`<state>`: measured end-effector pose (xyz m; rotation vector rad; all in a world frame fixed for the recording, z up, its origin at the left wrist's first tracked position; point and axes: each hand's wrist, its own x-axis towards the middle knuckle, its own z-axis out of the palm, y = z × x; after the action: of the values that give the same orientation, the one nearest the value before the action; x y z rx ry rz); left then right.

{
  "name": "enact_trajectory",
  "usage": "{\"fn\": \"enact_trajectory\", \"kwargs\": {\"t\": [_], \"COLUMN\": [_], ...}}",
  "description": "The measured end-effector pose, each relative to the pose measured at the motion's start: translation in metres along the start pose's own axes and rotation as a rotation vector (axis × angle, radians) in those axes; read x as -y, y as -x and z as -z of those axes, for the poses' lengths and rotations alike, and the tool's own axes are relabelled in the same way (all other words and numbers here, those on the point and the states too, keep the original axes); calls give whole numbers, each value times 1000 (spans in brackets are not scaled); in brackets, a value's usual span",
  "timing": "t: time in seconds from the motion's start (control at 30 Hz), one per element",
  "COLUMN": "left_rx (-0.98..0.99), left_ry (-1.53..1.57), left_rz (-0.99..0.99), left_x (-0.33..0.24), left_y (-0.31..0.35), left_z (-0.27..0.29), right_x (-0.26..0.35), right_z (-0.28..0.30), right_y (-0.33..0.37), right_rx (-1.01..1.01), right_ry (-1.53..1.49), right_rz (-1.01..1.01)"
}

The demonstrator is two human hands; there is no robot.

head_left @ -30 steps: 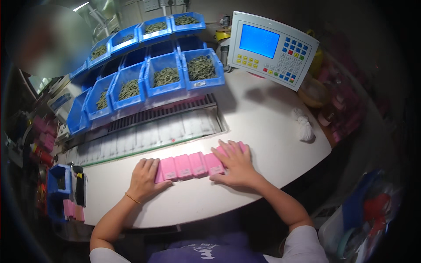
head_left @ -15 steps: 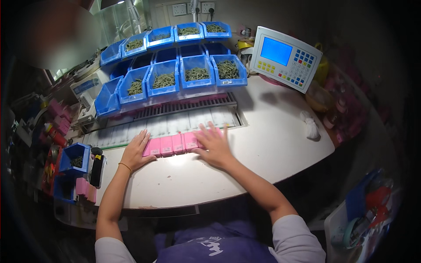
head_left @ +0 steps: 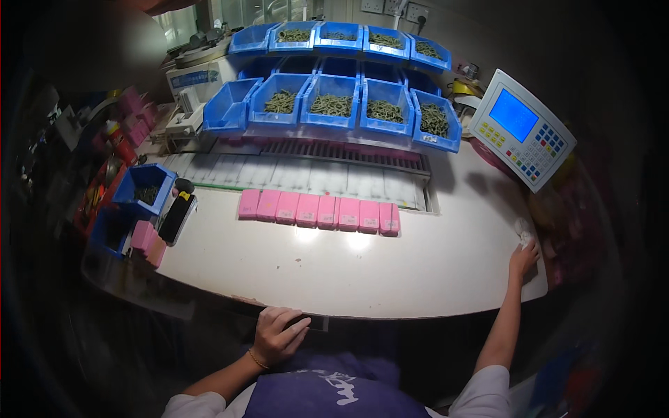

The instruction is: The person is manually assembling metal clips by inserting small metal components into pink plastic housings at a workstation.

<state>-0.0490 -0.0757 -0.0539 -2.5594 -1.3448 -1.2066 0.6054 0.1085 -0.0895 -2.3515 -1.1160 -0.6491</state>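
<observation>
At the table's right edge, my right hand [head_left: 526,256] has its fingers closed on a small bundle of white string [head_left: 521,230]. My left hand [head_left: 280,336] is low at the table's front edge, its fingers loosely bent and apart, with nothing visible in them. Between the hands, farther back, several pink blocks [head_left: 327,212] with small labels stand side by side in a row. Neither hand touches the row.
Blue bins [head_left: 331,104] in two tiers, most holding green rings, stand behind the white table [head_left: 334,272]. A keypad console [head_left: 519,129] with a blue screen is at right. On the left are another blue bin [head_left: 143,188], a black device [head_left: 176,217] and loose pink blocks [head_left: 148,240].
Both hands have left the pink row. My right hand has gone right to the white string bundle, my left back to the table's front edge. The view has shifted left.
</observation>
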Motion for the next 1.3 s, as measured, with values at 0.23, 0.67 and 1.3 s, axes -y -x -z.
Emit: {"fn": "enact_trajectory", "kwargs": {"t": [0.23, 0.67, 1.3], "left_rx": [-71, 134, 417], "left_ry": [20, 135, 1472], "left_rz": [15, 225, 953], "left_x": [-3, -7, 0], "left_y": [10, 18, -104], "left_z": [-24, -35, -9], "right_x": [55, 284, 282], "right_z": [44, 134, 232], "right_y": [71, 142, 211], "right_rx": [-4, 531, 1045], "right_ry": [-1, -714, -1303], "right_rz": [173, 880, 922]}}
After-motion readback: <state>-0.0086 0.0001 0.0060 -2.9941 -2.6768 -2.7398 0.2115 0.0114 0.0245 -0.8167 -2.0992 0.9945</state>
